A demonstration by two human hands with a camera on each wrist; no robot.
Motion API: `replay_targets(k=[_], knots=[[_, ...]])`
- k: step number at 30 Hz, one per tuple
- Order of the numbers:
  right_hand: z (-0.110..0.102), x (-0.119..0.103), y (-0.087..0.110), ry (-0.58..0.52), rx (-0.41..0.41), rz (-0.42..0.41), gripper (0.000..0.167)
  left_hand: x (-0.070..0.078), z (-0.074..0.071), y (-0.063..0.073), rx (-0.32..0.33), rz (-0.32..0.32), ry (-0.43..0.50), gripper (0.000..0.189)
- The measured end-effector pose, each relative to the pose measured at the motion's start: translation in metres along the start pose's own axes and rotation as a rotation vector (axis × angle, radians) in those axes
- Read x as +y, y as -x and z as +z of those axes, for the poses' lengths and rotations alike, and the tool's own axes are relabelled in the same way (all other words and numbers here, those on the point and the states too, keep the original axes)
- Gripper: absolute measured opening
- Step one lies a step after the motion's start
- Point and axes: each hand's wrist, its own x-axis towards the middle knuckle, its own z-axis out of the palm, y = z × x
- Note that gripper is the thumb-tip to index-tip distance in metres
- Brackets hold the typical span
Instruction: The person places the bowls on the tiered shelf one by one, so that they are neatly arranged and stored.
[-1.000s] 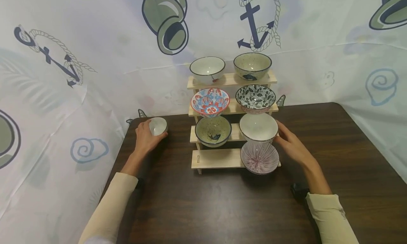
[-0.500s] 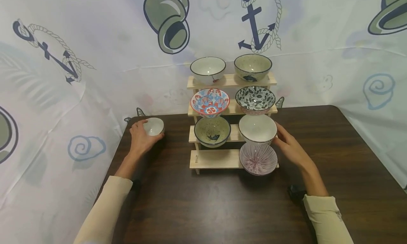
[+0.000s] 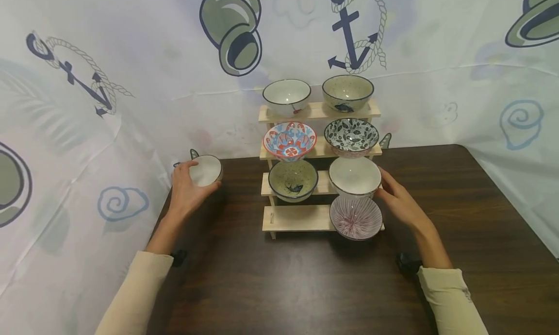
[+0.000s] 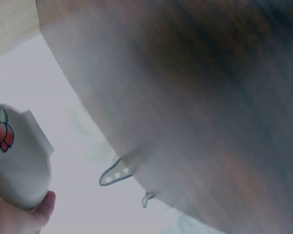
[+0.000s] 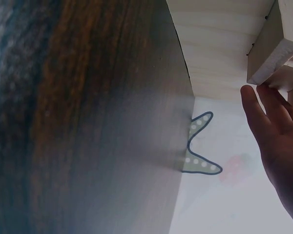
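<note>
My left hand holds a small white bowl above the far left corner of the table, fingers and thumb around its sides. In the left wrist view, a red bud with a dotted stem decorates the outside of this bowl, and its foot shows. At the stand's right side, my right hand is by a white bowl on the second tier from the bottom. The right wrist view shows its fingers nearly straight, with the tips at the end of a wooden shelf. The thumb is hidden there.
A tiered wooden stand bears several bowls, including a purple-streaked bowl at lower right, a green speckled bowl and a red-blue patterned bowl. A patterned cloth hangs behind the dark table.
The left hand has moved a little to the left and lifted the small white bowl off the table. The right hand has stayed by the stand's right side.
</note>
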Motion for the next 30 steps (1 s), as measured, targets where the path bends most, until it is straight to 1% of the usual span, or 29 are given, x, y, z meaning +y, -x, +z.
replay_targets(k=[3, 12, 19, 25, 30], knots=[[0.000, 0.001, 0.001, 0.005, 0.003, 0.004, 0.067, 0.003, -0.004, 0.002, 0.004, 0.026, 0.005, 0.086], [0.004, 0.005, 0.002, 0.003, 0.002, 0.001, 0.067, 0.009, -0.013, 0.008, 0.022, 0.045, 0.035, 0.084], [0.005, 0.007, 0.001, -0.001, -0.006, 0.001, 0.067, 0.016, -0.022, 0.013, 0.043, 0.089, 0.047, 0.082], [0.002, 0.006, 0.000, 0.005, 0.005, -0.010, 0.067, 0.023, -0.029, 0.016, 0.060, 0.113, 0.060, 0.082], [0.000, 0.004, -0.001, 0.005, 0.006, -0.015, 0.067, 0.031, -0.033, 0.018, 0.074, 0.159, 0.054, 0.082]])
